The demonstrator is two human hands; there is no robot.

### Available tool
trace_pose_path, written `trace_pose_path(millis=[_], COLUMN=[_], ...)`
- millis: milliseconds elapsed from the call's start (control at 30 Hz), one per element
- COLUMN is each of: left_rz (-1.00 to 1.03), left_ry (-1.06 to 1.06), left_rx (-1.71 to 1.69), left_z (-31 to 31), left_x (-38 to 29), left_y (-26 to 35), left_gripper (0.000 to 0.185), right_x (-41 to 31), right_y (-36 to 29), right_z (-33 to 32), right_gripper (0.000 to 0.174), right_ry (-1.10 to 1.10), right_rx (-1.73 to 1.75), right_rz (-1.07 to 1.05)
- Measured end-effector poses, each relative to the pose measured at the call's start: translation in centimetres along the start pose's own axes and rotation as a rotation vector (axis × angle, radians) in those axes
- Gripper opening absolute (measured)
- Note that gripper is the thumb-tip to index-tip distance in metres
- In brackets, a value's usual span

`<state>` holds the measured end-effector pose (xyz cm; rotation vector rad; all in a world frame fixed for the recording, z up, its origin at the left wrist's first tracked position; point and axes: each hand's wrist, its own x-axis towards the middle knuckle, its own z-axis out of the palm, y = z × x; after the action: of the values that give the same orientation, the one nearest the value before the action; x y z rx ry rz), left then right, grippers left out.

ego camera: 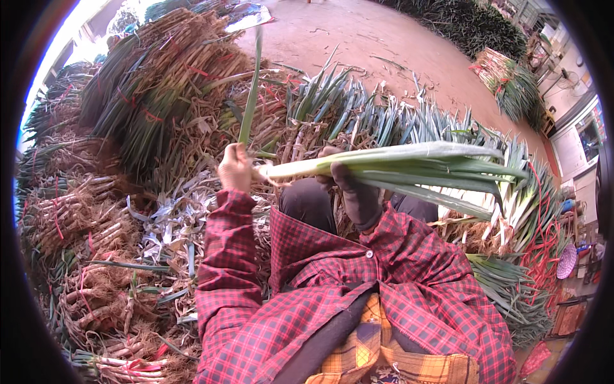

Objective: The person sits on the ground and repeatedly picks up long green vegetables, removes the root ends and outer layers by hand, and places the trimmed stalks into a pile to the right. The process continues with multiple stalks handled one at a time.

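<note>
My right hand (350, 189), in a dark glove, is closed around the pale shaft of a large leek or green onion (412, 161), held level above my knees with its green leaves pointing right. At the root end, my left hand (236, 168) has its fingers pinched on a long green leaf (250, 101) that stands upright above it. Whether the left fingers also touch the root end cannot be told. Peeled stalks with white shafts (503, 225) lie to the right, partly behind the held leaves. Peeled scraps (168, 225) cover the ground at the left.
Tied bundles with brown roots (192, 53) are heaped at the upper left, more bundles (91, 230) at the left. A row of unpeeled stalks (374, 115) runs in front of me. Red ties (542, 254) hang at the right. Beyond is a concrete floor (383, 38) with scattered scraps.
</note>
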<state>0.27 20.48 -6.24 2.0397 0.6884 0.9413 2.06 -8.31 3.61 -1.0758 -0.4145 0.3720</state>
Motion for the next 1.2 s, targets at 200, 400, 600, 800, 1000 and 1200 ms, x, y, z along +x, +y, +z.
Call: trace_pose_path(millis=[200,400,600,800,1000,1200], left_rz=[-0.105,-0.095,0.479,0.724,0.485,-0.027], left_ry=[0.027,-0.105,-0.604,-0.437,-0.637,-0.849], left_rx=[0.76,1.029,-0.029,0.009,-0.14,-0.524], left_z=[-16.9,-24.7,-9.6,-2.9,-1.3,0.0], left_x=[2.3,3.5,-1.2,-4.7,-6.7,-6.8], left_y=[-16.3,-12.7,4.5,12.1,13.1,12.2], left_gripper=[0.03,0.035,0.049,0.045,0.048,0.022], right_x=[-1.1,0.4,4.3,4.1,2.8,1.9], right_y=[-5.2,-6.7,-4.2,-3.2,-0.8,-0.2], right_z=[-4.7,-7.9,-7.1,-6.6,-6.1,-6.0], right_gripper=[0.06,0.051,0.047,0.053,0.036,0.047], right_ry=[0.056,0.1,-0.182,0.027,0.208,-0.017], right_rx=[0.015,0.144,0.407,0.248,0.134,0.248], right_rz=[-0.011,-0.027,0.069,0.052,0.191,0.111])
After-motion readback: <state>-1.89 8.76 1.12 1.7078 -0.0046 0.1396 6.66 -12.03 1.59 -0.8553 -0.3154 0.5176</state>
